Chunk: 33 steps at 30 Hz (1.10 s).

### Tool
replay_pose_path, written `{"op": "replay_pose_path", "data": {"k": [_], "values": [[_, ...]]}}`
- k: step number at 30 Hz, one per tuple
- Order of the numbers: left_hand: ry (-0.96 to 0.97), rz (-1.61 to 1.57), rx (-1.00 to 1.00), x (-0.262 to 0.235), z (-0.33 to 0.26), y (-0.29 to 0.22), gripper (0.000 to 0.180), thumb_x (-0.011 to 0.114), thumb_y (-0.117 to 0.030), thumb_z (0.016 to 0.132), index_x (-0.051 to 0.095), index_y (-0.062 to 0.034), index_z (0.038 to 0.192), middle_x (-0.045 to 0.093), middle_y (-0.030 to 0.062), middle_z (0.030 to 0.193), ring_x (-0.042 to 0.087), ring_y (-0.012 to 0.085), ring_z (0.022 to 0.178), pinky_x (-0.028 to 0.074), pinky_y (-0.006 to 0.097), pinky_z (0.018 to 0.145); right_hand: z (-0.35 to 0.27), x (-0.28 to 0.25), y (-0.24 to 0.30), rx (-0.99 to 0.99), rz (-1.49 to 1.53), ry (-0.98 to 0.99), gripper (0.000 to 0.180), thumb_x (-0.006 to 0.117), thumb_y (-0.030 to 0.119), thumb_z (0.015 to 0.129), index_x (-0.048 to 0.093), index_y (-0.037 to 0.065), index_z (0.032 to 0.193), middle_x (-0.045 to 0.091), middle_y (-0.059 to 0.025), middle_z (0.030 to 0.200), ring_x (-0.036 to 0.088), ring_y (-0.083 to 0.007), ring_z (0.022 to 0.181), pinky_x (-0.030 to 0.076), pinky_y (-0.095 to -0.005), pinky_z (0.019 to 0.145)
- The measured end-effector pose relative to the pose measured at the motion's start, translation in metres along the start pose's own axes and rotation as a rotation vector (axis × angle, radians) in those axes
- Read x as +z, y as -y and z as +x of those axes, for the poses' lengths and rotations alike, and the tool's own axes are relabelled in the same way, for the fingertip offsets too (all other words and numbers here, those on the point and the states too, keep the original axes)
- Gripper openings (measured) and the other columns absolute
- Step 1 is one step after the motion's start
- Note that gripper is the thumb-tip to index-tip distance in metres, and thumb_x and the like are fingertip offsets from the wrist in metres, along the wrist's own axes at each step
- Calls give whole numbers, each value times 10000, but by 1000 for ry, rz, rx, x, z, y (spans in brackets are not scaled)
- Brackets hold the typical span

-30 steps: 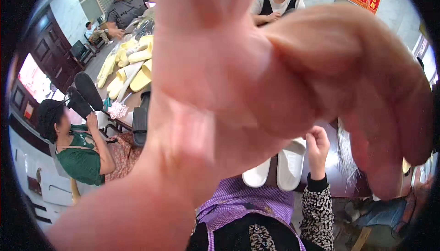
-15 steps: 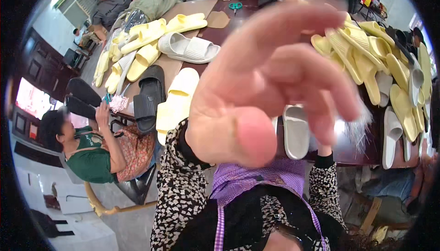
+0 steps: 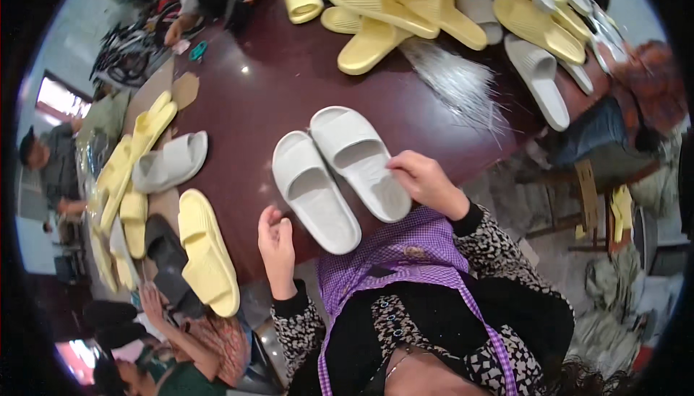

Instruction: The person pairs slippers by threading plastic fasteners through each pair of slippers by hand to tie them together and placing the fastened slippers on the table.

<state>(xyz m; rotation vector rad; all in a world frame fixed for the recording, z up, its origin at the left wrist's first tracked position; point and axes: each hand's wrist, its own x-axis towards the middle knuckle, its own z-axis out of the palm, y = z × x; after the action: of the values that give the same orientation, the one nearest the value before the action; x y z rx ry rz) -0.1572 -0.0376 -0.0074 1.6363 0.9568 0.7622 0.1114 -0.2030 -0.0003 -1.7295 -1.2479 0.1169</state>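
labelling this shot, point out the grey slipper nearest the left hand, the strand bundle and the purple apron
Grey slipper (image 3: pixel 322 209) nearest the left hand (image 3: pixel 277 246): head view, on its footbed.
Strand bundle (image 3: pixel 452 78): head view, on its middle.
Purple apron (image 3: pixel 383 248): head view, on its checked front.

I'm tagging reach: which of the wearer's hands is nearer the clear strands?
Right. The right hand is on the wearer's side of the clear strands, at the right edge of the pale grey slippers; the left hand is farther away, left of the slippers.
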Motion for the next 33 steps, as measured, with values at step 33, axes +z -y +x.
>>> {"op": "replay_pose_path", "data": {"k": [33], "values": [[34, -136, 134, 8, 2, 50, 245, 499, -51, 936, 520, 36, 1164, 602, 84, 1013, 582, 121, 822, 475, 233, 708, 117, -51, 35, -461, -555, -68, 222, 621, 194, 720, 507, 31, 622, 542, -143, 590, 569, -317, 533, 478, -397, 529]]}}
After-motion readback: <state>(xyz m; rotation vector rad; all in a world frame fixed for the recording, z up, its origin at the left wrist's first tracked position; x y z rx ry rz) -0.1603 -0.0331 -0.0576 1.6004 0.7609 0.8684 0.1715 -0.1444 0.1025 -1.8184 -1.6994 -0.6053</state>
